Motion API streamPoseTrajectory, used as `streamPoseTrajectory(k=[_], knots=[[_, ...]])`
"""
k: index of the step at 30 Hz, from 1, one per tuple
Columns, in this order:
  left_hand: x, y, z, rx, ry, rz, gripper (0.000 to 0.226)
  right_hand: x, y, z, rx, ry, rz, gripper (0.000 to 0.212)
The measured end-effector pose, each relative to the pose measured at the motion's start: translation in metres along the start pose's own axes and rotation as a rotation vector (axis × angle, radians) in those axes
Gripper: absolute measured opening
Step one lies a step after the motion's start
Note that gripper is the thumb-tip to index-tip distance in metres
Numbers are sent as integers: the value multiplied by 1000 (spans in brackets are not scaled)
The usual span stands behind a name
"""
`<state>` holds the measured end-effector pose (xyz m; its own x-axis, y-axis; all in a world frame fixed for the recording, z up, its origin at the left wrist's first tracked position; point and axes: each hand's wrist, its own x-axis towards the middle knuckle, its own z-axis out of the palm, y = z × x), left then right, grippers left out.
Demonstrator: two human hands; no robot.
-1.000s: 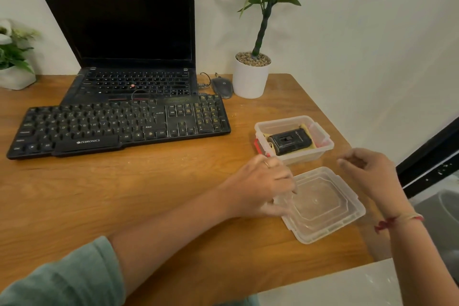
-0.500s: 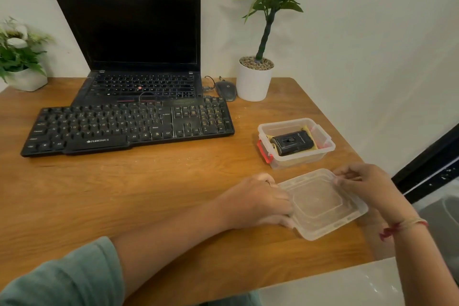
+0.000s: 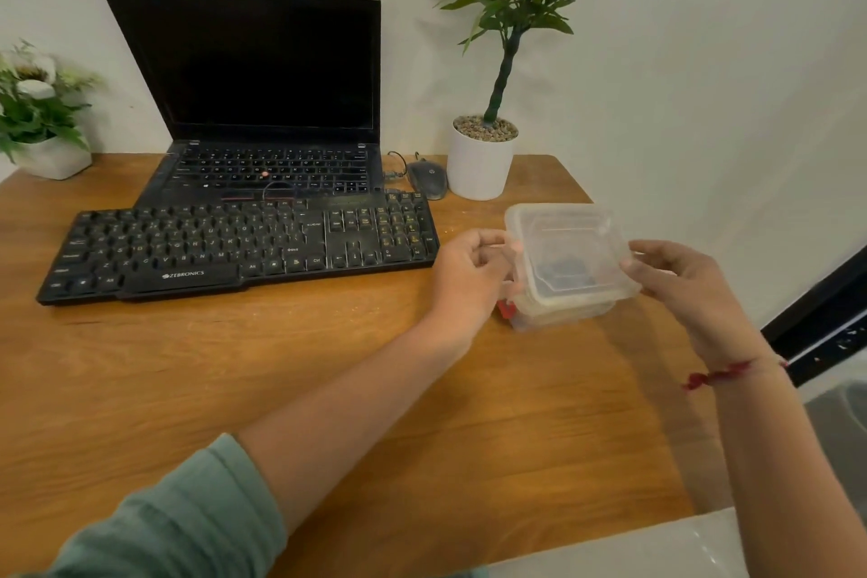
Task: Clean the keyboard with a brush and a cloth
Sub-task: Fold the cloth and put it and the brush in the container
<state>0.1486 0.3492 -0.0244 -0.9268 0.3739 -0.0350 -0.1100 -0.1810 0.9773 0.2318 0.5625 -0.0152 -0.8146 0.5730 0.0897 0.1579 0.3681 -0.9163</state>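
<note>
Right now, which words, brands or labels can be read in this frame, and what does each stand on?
"ZEBRONICS": front edge of the black full-size plastic keyboard.
Key legends on that keyboard and on the open black laptop: too small and blurred to read.
Logo on the dark grey mouse: too blurred to read.
Nothing else readable.

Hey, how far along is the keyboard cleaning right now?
Nothing shows brushing or wiping under way: the keyboard lies untouched, with no brush or cloth out. In hand: the left hand and right hand hold the lid over the box, with something dark inside. Whether cleaning is finished or not begun, I cannot tell.
</note>
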Motion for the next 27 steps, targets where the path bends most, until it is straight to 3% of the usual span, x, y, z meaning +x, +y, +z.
streamPoseTrajectory(k=[3,7,16,20,24,27], knots=[[13,-5,0,25,50,-47,10,17,8,9,-109,89,-19,27],[23,-14,-2,227,103,-61,7,28,15,16,-122,148,-11,21],[21,-22,1,169,90,-187,22,28,17,13,-78,74,41,5],[19,-27,1,148,119,-224,39,25,17,10,-39,45,83,5],[20,-27,-4,186,69,-297,46,24,18,9,-41,44,104,10],[24,-22,-6,254,-25,-331,46,21,20,7,64,16,212,35]])
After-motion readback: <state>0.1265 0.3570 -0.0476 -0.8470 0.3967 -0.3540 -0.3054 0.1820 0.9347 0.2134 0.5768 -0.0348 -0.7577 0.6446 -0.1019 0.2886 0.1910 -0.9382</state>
